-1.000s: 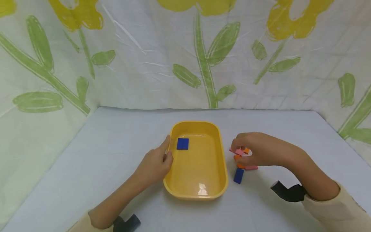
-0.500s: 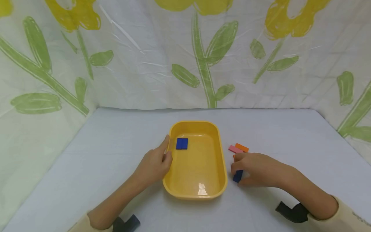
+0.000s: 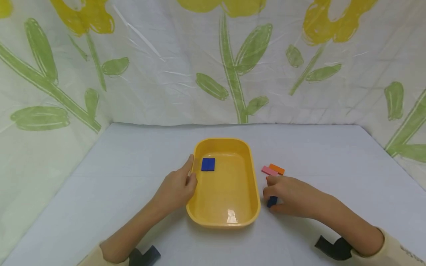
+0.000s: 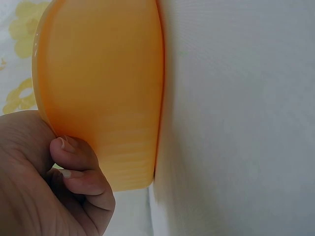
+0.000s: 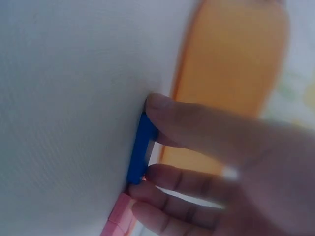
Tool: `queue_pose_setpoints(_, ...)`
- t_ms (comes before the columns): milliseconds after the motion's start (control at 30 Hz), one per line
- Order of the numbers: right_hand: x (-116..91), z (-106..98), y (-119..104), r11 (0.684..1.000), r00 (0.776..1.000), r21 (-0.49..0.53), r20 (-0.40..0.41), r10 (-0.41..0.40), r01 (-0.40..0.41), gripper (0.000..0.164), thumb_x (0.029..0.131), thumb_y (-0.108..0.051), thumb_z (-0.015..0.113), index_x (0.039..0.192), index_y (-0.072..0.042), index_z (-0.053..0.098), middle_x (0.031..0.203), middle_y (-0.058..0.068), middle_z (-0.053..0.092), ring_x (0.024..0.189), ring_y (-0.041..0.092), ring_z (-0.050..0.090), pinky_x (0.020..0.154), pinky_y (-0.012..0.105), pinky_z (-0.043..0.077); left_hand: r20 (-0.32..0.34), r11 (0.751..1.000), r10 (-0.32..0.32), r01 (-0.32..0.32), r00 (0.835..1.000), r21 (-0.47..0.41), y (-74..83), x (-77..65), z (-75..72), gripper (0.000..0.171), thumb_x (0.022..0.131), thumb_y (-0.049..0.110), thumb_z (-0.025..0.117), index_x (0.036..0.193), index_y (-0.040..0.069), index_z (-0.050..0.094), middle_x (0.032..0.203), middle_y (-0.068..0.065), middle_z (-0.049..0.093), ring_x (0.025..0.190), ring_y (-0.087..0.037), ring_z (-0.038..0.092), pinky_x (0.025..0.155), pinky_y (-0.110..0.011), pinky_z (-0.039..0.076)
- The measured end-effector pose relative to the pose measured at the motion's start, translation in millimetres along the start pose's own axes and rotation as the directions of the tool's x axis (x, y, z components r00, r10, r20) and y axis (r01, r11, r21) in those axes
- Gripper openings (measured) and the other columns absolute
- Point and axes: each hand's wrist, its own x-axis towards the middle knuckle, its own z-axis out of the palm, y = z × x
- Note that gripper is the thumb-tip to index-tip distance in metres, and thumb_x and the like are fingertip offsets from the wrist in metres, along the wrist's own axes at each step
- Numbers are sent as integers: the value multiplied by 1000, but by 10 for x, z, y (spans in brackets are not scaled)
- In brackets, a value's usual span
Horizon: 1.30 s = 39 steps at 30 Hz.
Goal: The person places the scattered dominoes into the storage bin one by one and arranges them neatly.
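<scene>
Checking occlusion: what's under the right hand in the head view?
A blue block shows in part, plus an orange sliver. The right hand covers whatever else lies beneath.

- I see the yellow tray (image 3: 226, 199) upright, corners rounded.
- Two blue blocks (image 3: 208, 164) lie flat, side by side, at its far left.
- I see another blue block (image 3: 272, 201) pinched, just right of it.

the left arm (image 3: 133, 228) slants forward and inward; its hand (image 3: 178, 188) grips, fingers (image 4: 86, 182) curled toward the palm. the right arm (image 3: 349, 225) angles in from the other side, its hand (image 3: 293, 195) back uppermost, thumb (image 5: 182, 115) and bent fingers (image 5: 184, 182) pinching.
</scene>
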Motion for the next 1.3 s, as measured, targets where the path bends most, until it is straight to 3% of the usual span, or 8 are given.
queue_pose_setpoints(567,-70,-75,-8,999,999,13,-7,-33,33,28,74,-7,87,90,-25,72,89,-13,52,80,7,48,72,28,50,4,1000,-9,9,1000,-2,4,1,7,63,99,14,48,157,0,27,50,3,40,41,-9,34,43,-24,33)
queue_pose_setpoints(767,-89,-194,44,997,996,17,-46,-78,79,30,74,2,81,86,-23,67,87,-15,57,84,8,51,73,28,50,0,1000,-16,16,1000,5,7,1,11,63,99,14,49,157,0,27,50,3,41,42,-10,34,43,-23,33)
queue_pose_setpoints(1133,-57,-472,17,1000,999,-6,-50,5,-6,34,77,-2,80,87,-32,67,97,-12,60,92,15,53,76,33,51,0,1000,-23,23,1000,5,12,-4,8,63,99,14,49,157,1,28,51,2,41,42,-10,35,44,-24,34)
queue_pose_setpoints(1300,37,-648,24,1000,997,-26,-75,2,-4,28,79,-5,82,91,-27,69,102,-10,61,95,14,55,79,33,54,2,1000,-29,29,1000,6,12,-3,8,63,99,15,49,157,1,27,51,3,41,42,-11,35,44,-24,34)
